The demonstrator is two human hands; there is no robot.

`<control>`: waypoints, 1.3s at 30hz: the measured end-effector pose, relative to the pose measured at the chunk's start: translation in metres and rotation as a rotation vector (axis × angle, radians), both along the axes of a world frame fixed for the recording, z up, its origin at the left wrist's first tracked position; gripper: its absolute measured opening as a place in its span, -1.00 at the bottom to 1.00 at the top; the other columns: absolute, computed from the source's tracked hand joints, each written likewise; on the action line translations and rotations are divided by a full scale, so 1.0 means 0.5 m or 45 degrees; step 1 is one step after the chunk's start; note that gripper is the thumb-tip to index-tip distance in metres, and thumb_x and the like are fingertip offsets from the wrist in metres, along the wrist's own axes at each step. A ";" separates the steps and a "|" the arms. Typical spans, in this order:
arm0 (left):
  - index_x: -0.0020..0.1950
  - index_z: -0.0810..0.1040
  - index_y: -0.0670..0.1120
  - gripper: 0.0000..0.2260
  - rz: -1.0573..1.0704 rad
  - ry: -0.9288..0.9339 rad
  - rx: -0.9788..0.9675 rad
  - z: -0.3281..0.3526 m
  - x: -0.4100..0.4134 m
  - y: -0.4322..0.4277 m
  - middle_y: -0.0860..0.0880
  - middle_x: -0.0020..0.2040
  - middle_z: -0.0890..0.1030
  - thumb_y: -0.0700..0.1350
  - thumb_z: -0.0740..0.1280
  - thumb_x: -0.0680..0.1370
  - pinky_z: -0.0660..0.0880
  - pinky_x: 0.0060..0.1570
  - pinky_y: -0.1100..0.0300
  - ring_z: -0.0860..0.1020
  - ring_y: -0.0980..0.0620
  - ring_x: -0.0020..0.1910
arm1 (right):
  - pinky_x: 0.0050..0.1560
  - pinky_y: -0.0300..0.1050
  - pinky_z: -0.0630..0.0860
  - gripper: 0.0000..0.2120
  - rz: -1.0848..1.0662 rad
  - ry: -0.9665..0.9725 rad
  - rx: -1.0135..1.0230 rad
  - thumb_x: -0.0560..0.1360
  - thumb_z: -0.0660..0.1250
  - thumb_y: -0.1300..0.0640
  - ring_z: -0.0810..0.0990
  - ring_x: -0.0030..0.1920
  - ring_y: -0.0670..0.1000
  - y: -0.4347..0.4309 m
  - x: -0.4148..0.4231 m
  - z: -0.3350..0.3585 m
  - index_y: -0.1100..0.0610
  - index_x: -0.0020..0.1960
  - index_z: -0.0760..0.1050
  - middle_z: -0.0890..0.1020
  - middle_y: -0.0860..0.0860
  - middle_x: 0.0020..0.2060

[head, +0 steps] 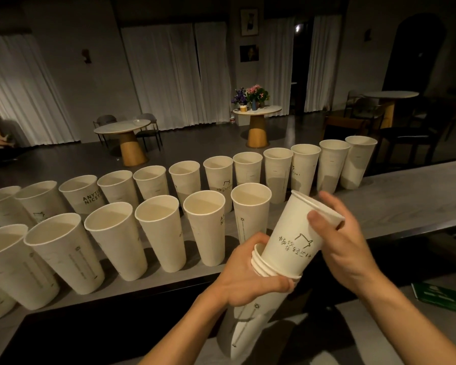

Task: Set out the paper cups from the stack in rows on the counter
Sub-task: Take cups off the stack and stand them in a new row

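Standing cups (206, 227), thirteen behind, seven in front (one cropped)

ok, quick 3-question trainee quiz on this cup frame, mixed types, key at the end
1. True or false: the right hand holds the top cup near its rim.
2. The left hand has its grip on: A) the stack B) a counter cup C) nothing
3. Fill in: the front row's last placed cup stands ____, mouth up.

Key: 1 true; 2 A; 3 upright
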State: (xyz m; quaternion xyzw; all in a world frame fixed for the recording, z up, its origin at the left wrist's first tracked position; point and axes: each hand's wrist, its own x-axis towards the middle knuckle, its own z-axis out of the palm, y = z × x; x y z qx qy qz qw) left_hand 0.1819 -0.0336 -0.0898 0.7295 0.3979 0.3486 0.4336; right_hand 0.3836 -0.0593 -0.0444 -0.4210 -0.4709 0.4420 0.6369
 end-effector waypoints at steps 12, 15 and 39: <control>0.38 0.40 0.13 -0.28 0.058 0.180 -0.109 -0.031 0.005 0.025 0.16 0.16 0.55 0.09 0.65 0.31 0.49 0.01 0.34 0.56 0.16 0.15 | 0.16 0.22 0.64 -0.28 -0.191 -0.236 -0.048 0.19 0.71 -0.03 0.70 0.12 0.01 0.120 0.055 -0.013 0.00 0.29 0.55 0.71 0.01 0.11; 0.38 0.41 0.12 -0.26 0.066 0.170 -0.119 -0.036 0.008 0.029 0.15 0.17 0.56 0.12 0.65 0.29 0.49 0.02 0.34 0.56 0.16 0.16 | 0.24 0.18 0.60 -0.05 -0.199 -0.453 -0.130 0.04 0.70 -0.23 0.63 0.22 -0.04 0.167 0.049 -0.051 -0.10 0.37 0.47 0.66 -0.11 0.19; -0.02 0.53 0.54 -0.38 -0.124 0.157 0.094 -0.018 0.078 0.029 0.37 -0.04 0.66 -0.17 0.66 0.34 0.60 0.02 0.20 0.64 0.33 0.01 | 0.18 0.04 0.53 -0.21 0.248 -1.514 -0.420 0.38 -0.12 -0.65 0.58 0.11 -0.08 0.029 0.008 -0.067 -0.19 0.28 0.49 0.60 -0.10 0.13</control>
